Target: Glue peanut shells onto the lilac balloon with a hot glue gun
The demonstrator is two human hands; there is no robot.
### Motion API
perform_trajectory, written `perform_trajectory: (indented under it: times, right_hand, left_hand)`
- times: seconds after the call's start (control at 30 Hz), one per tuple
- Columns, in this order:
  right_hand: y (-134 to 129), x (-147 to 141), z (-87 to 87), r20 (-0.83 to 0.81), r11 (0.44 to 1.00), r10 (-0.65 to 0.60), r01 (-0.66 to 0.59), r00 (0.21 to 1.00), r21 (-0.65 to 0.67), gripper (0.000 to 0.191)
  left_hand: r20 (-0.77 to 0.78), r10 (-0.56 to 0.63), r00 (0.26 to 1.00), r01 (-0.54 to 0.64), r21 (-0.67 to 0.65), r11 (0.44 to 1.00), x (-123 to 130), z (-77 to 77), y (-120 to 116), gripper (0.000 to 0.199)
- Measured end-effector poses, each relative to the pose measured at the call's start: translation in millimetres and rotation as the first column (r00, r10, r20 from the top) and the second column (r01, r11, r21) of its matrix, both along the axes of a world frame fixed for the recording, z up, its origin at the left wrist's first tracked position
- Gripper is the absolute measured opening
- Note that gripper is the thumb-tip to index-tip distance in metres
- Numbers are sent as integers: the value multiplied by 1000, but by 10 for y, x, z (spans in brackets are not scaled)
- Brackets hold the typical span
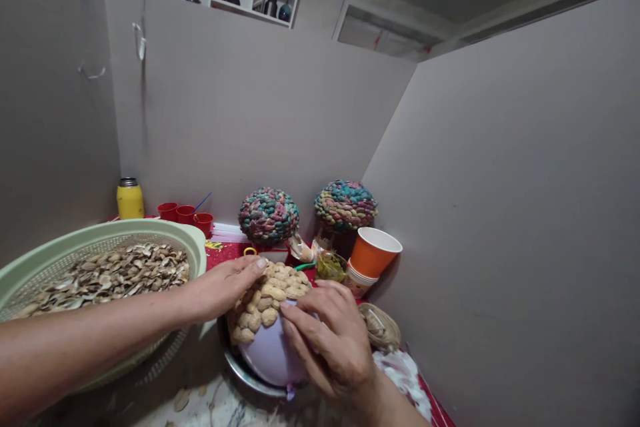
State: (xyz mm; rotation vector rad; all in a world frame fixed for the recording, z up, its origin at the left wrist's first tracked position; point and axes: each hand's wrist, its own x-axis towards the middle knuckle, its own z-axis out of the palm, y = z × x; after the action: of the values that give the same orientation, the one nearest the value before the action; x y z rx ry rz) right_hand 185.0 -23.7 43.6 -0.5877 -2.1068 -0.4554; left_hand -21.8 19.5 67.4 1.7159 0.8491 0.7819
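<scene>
A pale purple balloon [273,353] sits in a metal bowl [255,383], its knot toward me at the bottom. Rows of tan peanut shells [270,293] cover its upper and left part. My left hand [230,287] lies over the shells at the upper left, fingers stretched out and resting on them. On the balloon's right side is my right hand [333,333], fingers extended, fingertips touching the lower edge of the shell layer. I see nothing held between those fingertips. The right hand hides part of the balloon and the bowl.
At left, a green colander [197,247] holds many loose half shells. Behind stand a yellow bottle [131,200], several red cups [167,211], two colourful shell-covered domes [269,215] and an orange paper bucket [373,253]. Grey panels [250,100] enclose the table.
</scene>
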Motion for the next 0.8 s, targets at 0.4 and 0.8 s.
perform_trajectory:
  times: [0.4, 0.8]
  right_hand:
    - [-25, 211, 164, -121, 999, -39, 41, 992, 18, 28]
    - [58, 250, 151, -109, 999, -40, 43, 993, 27, 23]
  left_hand:
    - [-167, 180, 969, -177, 35, 984, -176, 125, -103, 63]
    - [49, 584, 810, -586, 29, 810, -854, 562, -524, 35]
